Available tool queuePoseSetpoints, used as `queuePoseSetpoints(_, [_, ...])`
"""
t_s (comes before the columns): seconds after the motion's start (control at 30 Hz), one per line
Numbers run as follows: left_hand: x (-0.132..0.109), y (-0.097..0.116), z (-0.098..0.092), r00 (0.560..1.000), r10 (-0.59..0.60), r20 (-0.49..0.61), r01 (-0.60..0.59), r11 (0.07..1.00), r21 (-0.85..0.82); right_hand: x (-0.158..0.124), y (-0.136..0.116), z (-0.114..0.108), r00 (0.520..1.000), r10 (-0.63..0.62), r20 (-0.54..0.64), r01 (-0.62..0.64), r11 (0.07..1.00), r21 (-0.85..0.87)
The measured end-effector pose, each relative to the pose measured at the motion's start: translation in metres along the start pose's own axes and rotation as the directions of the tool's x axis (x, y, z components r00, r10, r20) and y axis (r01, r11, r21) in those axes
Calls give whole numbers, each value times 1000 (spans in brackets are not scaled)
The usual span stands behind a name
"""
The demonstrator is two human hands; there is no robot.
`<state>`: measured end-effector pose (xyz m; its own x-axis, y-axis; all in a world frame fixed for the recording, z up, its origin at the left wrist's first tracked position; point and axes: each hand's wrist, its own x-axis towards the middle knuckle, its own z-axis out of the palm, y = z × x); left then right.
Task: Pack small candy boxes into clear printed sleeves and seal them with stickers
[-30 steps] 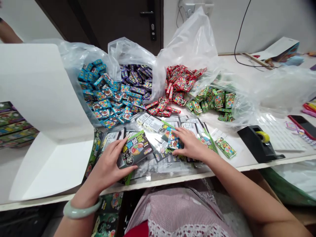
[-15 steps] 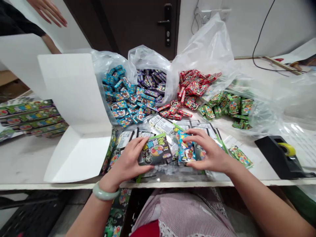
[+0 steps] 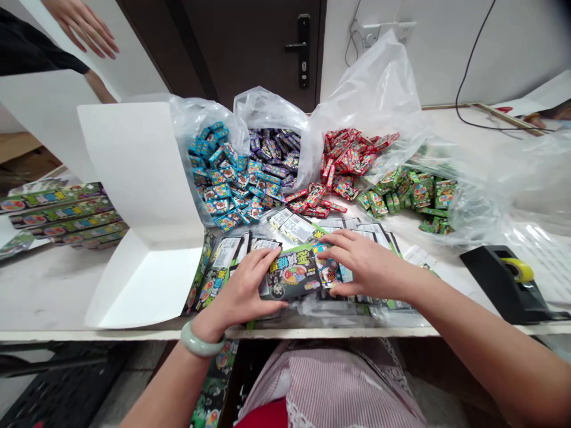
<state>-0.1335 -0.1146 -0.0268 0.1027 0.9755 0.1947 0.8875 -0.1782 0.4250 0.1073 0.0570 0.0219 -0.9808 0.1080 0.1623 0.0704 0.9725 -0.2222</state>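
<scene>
Worktop (image 3: 49, 288) crowded. Left hand (image 3: 245, 288) clamped on dark packet (image 3: 289, 280), right hand (image 3: 361, 264) on blue packet (image 3: 328, 271). Loose sleeves (image 3: 298, 229) beneath hands could slide if pressed, skewing both.

We count 2 hands (image 3: 245, 288) (image 3: 363, 264) between 4 and 7 o'clock, 4 packet heaps (image 3: 227, 184) (image 3: 276, 148) (image 3: 348, 160) (image 3: 408, 190) from 10 to 3, 1 tape dispenser (image 3: 491, 285) at 4, and perhaps 4 stacked boxes (image 3: 66, 213) at 9.
</scene>
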Motion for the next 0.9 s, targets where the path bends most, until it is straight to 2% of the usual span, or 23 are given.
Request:
queuePoseSetpoints(0.1, [-1,-1,2,1000,-15,-17,15,1000,-7,-3,2,10,1000,7,-17,-7,999,33])
queuePoseSetpoints(0.27, [-8,-4,7,999,-49,13,49,999,-17,-15,0,22,1000,14,-9,-12,984,176])
queuePoseSetpoints(0.4, [-11,-1,9,998,-46,46,48,997,-56,-21,-6,18,996,85,-37,-75,969,235])
queuePoseSetpoints(0.57, [-9,3,9,998,3,64,1,998,-61,-18,-8,9,999,29,34,-38,950,310])
queuePoseSetpoints(0.7, [-7,7,7,1000,-1,16,1,1000,-24,-18,-8,12,999,30,38,-42,920,389])
queuePoseSetpoints(0.77, [-8,10,7,999,-25,-34,26,1000,0,-20,-11,18,991,135,-18,-114,898,425])
queuePoseSetpoints(0.83, [-7,15,7,993,-63,-99,66,998,24,-22,-18,27,952,295,-86,-223,855,469])
queuePoseSetpoints(0.9, [-6,22,9,983,-93,-160,99,995,30,-23,-27,36,912,394,-117,-280,804,525])
